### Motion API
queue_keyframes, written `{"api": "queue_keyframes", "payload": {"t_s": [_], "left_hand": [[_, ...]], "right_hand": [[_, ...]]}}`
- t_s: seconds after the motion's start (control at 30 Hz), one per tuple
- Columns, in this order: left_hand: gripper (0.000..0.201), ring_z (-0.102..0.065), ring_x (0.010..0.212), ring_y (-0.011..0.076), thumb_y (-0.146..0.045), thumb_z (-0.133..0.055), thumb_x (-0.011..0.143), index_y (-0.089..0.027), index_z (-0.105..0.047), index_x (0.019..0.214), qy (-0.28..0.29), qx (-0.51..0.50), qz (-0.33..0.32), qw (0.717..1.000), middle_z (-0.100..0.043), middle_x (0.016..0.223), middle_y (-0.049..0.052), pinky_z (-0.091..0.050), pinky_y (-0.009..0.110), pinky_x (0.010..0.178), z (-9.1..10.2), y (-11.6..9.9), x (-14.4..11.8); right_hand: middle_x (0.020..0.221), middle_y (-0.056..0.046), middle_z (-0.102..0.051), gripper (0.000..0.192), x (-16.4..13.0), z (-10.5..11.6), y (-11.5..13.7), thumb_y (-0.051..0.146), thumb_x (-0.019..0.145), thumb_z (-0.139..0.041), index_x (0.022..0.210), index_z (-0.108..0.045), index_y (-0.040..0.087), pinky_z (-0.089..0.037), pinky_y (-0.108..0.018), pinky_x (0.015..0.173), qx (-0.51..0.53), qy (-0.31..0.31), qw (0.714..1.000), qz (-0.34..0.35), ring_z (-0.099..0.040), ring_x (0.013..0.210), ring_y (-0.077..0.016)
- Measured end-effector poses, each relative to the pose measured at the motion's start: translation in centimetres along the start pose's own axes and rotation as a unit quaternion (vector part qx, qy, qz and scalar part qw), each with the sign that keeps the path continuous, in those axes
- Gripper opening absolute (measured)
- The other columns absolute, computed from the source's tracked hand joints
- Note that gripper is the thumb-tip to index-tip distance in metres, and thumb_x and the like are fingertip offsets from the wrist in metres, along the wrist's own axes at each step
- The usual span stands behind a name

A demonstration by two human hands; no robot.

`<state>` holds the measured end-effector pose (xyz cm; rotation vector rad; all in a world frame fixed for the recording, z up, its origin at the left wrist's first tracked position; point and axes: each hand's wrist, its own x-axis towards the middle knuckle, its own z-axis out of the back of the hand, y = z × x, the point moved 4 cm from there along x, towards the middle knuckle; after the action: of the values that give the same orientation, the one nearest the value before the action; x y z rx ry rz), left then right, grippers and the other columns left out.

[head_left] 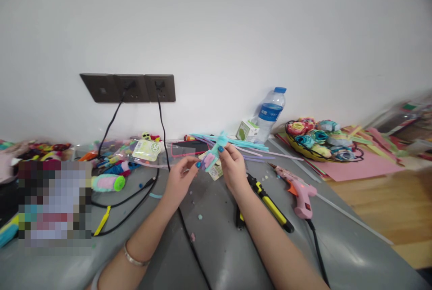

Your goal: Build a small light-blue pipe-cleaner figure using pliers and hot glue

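A small fuzzy pipe-cleaner figure [210, 158], turquoise with pink and purple parts, is held up above the grey table. My right hand [232, 166] pinches its turquoise side between thumb and fingers. At the lower left end, my left hand [182, 178] has thumb and forefinger closed on the purple part; the exact contact is small and partly hidden. Behind the figure lie loose turquoise and lilac pipe cleaners [256, 145]. Yellow-and-black pliers [272, 207] rest beside my right forearm, partly covered by it.
To the right lies a pink hot glue gun [300, 191] with its cord. A water bottle [270, 114] and small box [247, 131] stand by the wall. Paper flowers fill a basket [290, 144]. Black cables [189, 236] cross the table. A phone [189, 148] lies at the back.
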<state>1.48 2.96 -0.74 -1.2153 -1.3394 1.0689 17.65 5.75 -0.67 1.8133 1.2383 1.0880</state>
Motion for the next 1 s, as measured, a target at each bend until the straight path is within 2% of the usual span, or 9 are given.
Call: {"api": "queue_keyframes", "payload": {"t_s": [0.1,0.23,0.37,0.5,0.6,0.73,0.8,0.9,1.0], "left_hand": [[0.033,-0.06,0.066,0.0152,-0.052,-0.073,0.078,-0.019,-0.074,0.084,-0.022,0.051,-0.042,0.998,-0.07,0.078,0.005,-0.048,0.023,0.061,0.8,-0.5,0.1],[0.039,-0.06,0.071,0.0157,-0.056,-0.059,0.089,-0.019,-0.071,0.089,-0.083,0.08,-0.112,0.987,-0.068,0.078,0.003,-0.048,0.024,0.066,2.9,-1.2,0.8],[0.036,-0.057,0.069,0.0149,-0.053,-0.058,0.09,-0.019,-0.07,0.088,-0.13,0.074,-0.151,0.977,-0.064,0.076,0.002,-0.046,0.024,0.064,4.8,-1.5,1.6],[0.035,-0.057,0.069,0.015,-0.052,-0.059,0.089,-0.019,-0.068,0.088,-0.137,0.071,-0.14,0.978,-0.063,0.077,0.002,-0.047,0.025,0.063,5.7,-2.0,2.0],[0.035,-0.057,0.068,0.0148,-0.051,-0.056,0.09,-0.018,-0.067,0.088,-0.112,0.095,-0.131,0.98,-0.062,0.076,0.002,-0.047,0.025,0.062,5.8,-2.5,2.1],[0.034,-0.057,0.064,0.0154,-0.048,-0.05,0.092,-0.018,-0.065,0.088,-0.048,0.184,-0.126,0.974,-0.061,0.071,0.001,-0.046,0.026,0.061,5.5,-3.0,2.1],[0.029,-0.056,0.062,0.0156,-0.043,-0.049,0.091,-0.018,-0.064,0.088,-0.008,0.258,-0.121,0.959,-0.061,0.068,0.0,-0.043,0.026,0.06,5.2,-3.0,2.0],[0.021,-0.055,0.06,0.0157,-0.036,-0.051,0.087,-0.019,-0.062,0.082,0.059,0.375,-0.111,0.918,-0.061,0.064,-0.001,-0.038,0.026,0.059,4.8,-2.5,2.0],[0.021,-0.057,0.061,0.0161,-0.035,-0.05,0.086,-0.02,-0.061,0.08,0.09,0.421,-0.109,0.896,-0.064,0.065,0.0,-0.037,0.026,0.06,4.6,-2.1,2.1]], "right_hand": [[0.077,0.0,-0.06,0.028,0.1,0.1,0.2,0.045,0.072,-0.077,0.079,-0.063,0.022,-0.044,-0.028,0.073,-0.011,-0.001,1.0,0.009,-0.052,0.074,-0.0163],[0.067,0.004,-0.047,0.031,0.1,0.2,0.2,0.045,0.074,-0.072,0.07,-0.05,0.023,-0.037,-0.026,0.062,-0.077,0.018,0.997,-0.001,-0.041,0.063,-0.0135],[0.065,0.005,-0.041,0.032,0.1,0.0,-0.4,0.044,0.072,-0.069,0.066,-0.045,0.023,-0.03,-0.025,0.056,-0.159,0.093,0.982,-0.047,-0.036,0.058,-0.0119],[0.066,0.004,-0.045,0.027,-0.2,-0.3,-0.8,0.041,0.071,-0.065,0.066,-0.045,0.023,-0.03,-0.026,0.058,-0.254,0.158,0.952,-0.062,-0.039,0.062,-0.0134],[0.066,0.004,-0.044,0.025,-0.4,-0.3,-0.7,0.038,0.071,-0.06,0.064,-0.042,0.024,-0.032,-0.027,0.06,-0.308,0.176,0.934,-0.049,-0.041,0.065,-0.0144],[0.066,0.003,-0.043,0.022,-0.7,-0.3,-0.4,0.035,0.069,-0.057,0.061,-0.039,0.024,-0.033,-0.028,0.062,-0.378,0.195,0.904,-0.04,-0.042,0.065,-0.0146],[0.066,0.003,-0.044,0.02,-0.9,-0.2,-0.2,0.033,0.068,-0.057,0.061,-0.041,0.023,-0.034,-0.029,0.062,-0.422,0.198,0.883,-0.048,-0.043,0.065,-0.0148],[0.067,0.002,-0.048,0.02,-1.2,-0.1,0.2,0.031,0.068,-0.059,0.06,-0.043,0.022,-0.035,-0.029,0.063,-0.478,0.192,0.855,-0.062,-0.046,0.066,-0.0154],[0.065,0.002,-0.051,0.019,-1.5,-0.1,0.4,0.029,0.07,-0.059,0.059,-0.044,0.022,-0.034,-0.028,0.062,-0.512,0.204,0.829,-0.096,-0.047,0.066,-0.0157]]}}
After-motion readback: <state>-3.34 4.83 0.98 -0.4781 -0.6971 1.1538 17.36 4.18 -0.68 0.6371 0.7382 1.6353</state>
